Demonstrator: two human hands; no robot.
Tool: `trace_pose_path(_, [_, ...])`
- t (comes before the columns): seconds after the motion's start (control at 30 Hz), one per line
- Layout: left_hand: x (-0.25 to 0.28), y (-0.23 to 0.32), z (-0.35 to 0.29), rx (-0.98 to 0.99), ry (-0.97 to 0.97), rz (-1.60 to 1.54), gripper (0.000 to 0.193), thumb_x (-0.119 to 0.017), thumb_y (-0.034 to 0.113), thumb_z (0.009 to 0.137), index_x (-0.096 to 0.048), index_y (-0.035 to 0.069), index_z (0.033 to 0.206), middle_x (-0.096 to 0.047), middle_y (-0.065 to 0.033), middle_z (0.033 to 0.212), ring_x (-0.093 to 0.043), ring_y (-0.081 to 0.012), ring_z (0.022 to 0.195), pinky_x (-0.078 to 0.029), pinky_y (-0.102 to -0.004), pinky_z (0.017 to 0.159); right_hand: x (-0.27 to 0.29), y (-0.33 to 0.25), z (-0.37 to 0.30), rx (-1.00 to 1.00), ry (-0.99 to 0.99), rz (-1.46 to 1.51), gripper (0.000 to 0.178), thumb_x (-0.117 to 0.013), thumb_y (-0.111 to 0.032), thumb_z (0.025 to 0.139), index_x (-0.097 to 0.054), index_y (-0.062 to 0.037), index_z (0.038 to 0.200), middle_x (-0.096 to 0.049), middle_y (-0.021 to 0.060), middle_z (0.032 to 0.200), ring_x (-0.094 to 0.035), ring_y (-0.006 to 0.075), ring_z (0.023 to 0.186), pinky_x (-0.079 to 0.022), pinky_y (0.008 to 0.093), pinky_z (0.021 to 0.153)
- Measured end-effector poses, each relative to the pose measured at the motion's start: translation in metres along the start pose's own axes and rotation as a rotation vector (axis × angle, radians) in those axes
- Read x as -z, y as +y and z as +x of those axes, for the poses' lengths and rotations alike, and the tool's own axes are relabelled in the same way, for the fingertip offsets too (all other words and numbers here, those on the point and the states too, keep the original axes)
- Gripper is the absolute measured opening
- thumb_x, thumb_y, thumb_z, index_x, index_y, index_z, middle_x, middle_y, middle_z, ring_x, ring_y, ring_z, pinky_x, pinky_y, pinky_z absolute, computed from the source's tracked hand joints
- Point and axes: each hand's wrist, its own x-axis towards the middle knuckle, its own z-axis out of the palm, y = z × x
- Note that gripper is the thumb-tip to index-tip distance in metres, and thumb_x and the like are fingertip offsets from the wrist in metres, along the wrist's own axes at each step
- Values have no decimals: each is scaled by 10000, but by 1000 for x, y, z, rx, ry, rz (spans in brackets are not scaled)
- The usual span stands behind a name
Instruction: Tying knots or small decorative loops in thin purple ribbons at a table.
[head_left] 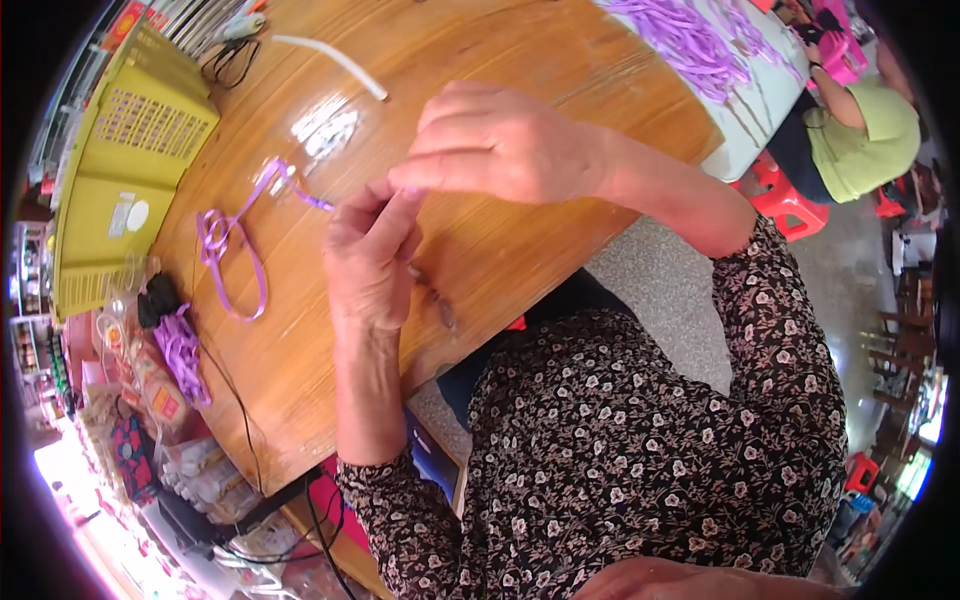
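Observation:
A thin purple strap (pixel 262 190) runs from a loose loop on the wooden table up to my left hand (pixel 368 262). The fingers of that hand are closed on its end, thumb raised toward the other hand. My right hand (pixel 505 145) reaches over from the right, fingers bent and pressed together. Its fingertips meet the left thumb and forefinger above the table. Whatever lies between those fingertips is too small and too covered to make out.
A yellow-green plastic basket (pixel 130 150) stands at the table's left edge. A white strip (pixel 340 62) lies farther back. Purple straps (pixel 690 50) pile up at the far right, near a person in a yellow-green shirt (pixel 870 140). Another purple bundle (pixel 180 350) hangs by the left edge.

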Motion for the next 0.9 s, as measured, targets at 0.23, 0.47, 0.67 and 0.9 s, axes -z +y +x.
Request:
trace_pose_path(0.23, [-12, -4, -3, -125, 149, 112, 122, -641, 94, 838, -606, -5, 899, -522, 56, 721, -402, -4, 591, -286, -157, 506, -3, -23, -6, -637, 116, 387, 211, -692, 5, 742, -644, -11, 948, -635, 71, 838, -620, 178, 760, -495, 266, 655])
trace_pose_path(0.47, [-15, -3, -7, -184, 142, 99, 94, -643, 52, 827, -607, -6, 892, -549, 35, 768, -459, -26, 665, -355, -161, 588, -2, -29, 2, -725, 100, 405, 110, -656, 5, 772, -638, -4, 880, -629, 66, 784, -604, 146, 737, -478, 246, 653])
trace_pose_path(0.67, [-17, -3, -9, -278, 40, 12, 86, -641, 11, 820, -612, 2, 900, -585, 12, 802, -479, -42, 696, -380, -182, 606, -5, -28, 1, -1224, 293, 1245, 62, -595, -18, 817, -634, 2, 862, -618, 35, 784, -583, 101, 760, -462, 231, 687])
trace_pose_path(0.9, [-6, -7, -5, -272, -73, -204, 93, -625, 4, 830, -612, 2, 922, -594, -8, 818, -442, -54, 645, -342, -196, 554, -5, -34, 10, -1161, 245, 1063, 106, -608, -32, 829, -628, 12, 924, -618, 38, 830, -591, 111, 810, -476, 226, 731])
